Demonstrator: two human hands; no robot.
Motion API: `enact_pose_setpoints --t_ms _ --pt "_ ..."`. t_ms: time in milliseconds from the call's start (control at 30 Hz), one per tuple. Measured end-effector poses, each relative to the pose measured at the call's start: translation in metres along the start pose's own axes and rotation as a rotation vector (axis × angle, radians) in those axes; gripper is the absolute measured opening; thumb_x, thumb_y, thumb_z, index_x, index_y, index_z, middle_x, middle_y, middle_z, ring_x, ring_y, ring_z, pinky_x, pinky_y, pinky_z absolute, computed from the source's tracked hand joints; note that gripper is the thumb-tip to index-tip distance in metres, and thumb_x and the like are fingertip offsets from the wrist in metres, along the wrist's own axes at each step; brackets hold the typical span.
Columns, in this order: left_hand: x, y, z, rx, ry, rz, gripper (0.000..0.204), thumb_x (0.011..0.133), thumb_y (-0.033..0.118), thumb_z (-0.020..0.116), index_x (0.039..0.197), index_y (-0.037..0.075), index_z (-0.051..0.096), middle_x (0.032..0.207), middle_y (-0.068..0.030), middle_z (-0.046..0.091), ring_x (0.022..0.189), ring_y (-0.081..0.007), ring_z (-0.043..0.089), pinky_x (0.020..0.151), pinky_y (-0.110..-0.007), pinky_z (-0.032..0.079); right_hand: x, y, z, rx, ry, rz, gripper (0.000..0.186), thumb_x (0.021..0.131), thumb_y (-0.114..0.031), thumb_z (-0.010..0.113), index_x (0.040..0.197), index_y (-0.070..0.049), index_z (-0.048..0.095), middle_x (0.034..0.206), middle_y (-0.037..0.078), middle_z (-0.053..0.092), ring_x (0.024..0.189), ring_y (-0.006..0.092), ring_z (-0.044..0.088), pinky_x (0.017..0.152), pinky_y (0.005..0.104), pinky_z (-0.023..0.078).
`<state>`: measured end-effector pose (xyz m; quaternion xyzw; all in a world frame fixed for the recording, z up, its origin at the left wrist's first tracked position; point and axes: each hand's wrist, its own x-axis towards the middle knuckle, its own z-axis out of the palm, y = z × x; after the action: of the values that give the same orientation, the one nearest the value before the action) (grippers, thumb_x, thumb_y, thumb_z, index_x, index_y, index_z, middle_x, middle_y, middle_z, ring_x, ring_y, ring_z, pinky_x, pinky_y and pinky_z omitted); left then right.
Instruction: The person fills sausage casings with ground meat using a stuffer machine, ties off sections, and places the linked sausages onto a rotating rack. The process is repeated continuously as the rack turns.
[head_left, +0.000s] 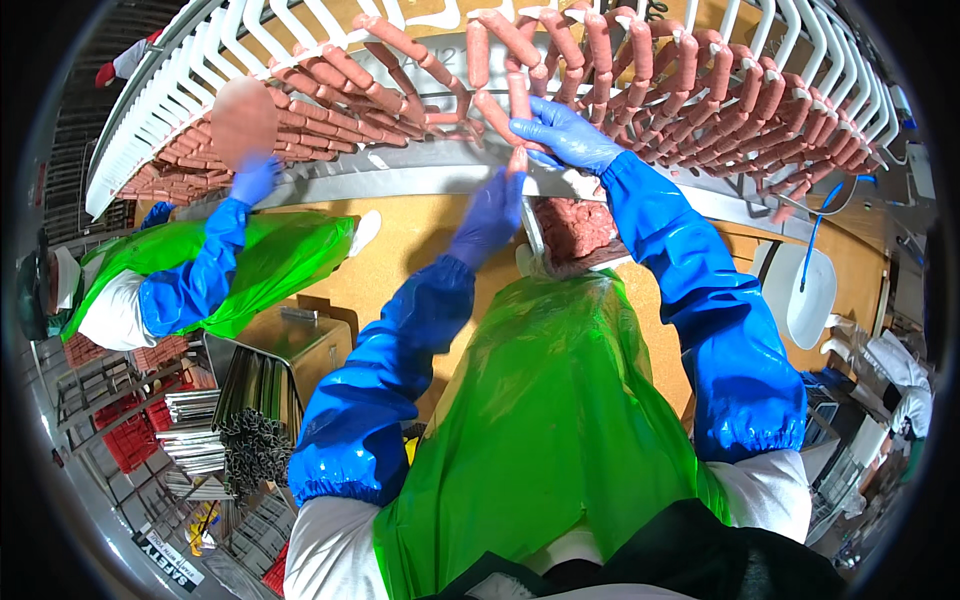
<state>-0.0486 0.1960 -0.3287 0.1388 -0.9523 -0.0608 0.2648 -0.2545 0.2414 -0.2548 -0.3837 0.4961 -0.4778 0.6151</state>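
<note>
A chain of pink sausage links (495, 117) hangs in front of me from a rack with white hooks (815, 45). My right hand (568, 136), in a blue glove, is closed round the links where they meet. Just below and to the left, my left hand (488, 218), also gloved in blue, has its fingertips closed on the end of a lower sausage (517, 161). Its fingers are partly blurred. Many more linked sausages (740, 100) hang in rows to either side.
Below my hands sits a metal tray (537, 232) with raw meat trimmings (577, 228). At left a co-worker in a green apron (270, 262) reaches a gloved hand (256, 180) toward the rack. A white tub (803, 300) stands right; metal sticks (262, 385) and red crates (130, 432) are lower left.
</note>
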Motion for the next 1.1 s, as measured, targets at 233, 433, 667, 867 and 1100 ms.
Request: enact_pose_setpoints --t_ms 233,433,667,867,1100 --pt "0.114 0.005 -0.017 -0.558 0.014 -0.102 0.012 0.089 0.020 0.054 0.086 0.009 0.058 0.072 -0.0059 0.055 0.062 -0.0246 0.057 0.053 -0.037 0.045 -0.002 0.010 0.045 0.805 0.358 -0.291 0.025 0.098 -0.020 0.052 0.117 -0.005 0.054 0.104 0.003 0.058 0.089 0.0101 0.056 0.077 0.0264 0.049" --pt "0.140 -0.009 -0.030 -0.256 0.114 -0.110 0.007 0.085 0.008 0.052 0.088 0.005 0.058 0.079 -0.0050 0.055 0.074 -0.0180 0.057 0.066 -0.034 0.048 0.050 0.088 0.005 0.018 0.661 -0.215 0.029 0.095 -0.025 0.053 0.111 -0.002 0.062 0.075 0.012 0.064 0.061 0.0130 0.059 0.051 0.0264 0.045" --pt "0.052 0.006 0.003 -0.749 0.379 -0.618 0.038 0.086 0.020 0.049 0.115 -0.004 0.048 0.108 -0.0110 0.058 0.100 -0.0256 0.057 0.083 -0.042 0.044 0.022 0.022 0.045 0.365 0.206 0.001 0.042 0.092 -0.048 0.057 0.084 -0.006 0.061 0.060 -0.001 0.051 0.047 0.0082 0.043 0.042 0.0239 0.032" --pt "0.037 -0.024 0.004 -0.988 -0.114 -0.712 0.031 0.094 0.025 0.048 0.079 0.000 0.061 0.067 -0.0057 0.057 0.055 -0.0198 0.050 0.055 -0.038 0.042 0.016 -0.013 0.003 -0.199 -0.190 0.261 0.043 0.086 -0.047 0.066 0.066 -0.010 0.058 0.053 -0.001 0.049 0.041 0.0074 0.041 0.038 0.0246 0.031" --pt "-0.120 -0.071 0.036 -0.597 -0.423 -0.638 0.028 0.096 0.020 0.044 0.077 0.002 0.054 0.063 -0.0055 0.049 0.061 -0.0149 0.049 0.055 -0.032 0.039 0.003 -0.014 -0.007 -0.296 0.076 0.050 0.036 0.088 -0.040 0.064 0.077 -0.005 0.061 0.057 -0.001 0.047 0.053 0.0108 0.048 0.050 0.0275 0.038"
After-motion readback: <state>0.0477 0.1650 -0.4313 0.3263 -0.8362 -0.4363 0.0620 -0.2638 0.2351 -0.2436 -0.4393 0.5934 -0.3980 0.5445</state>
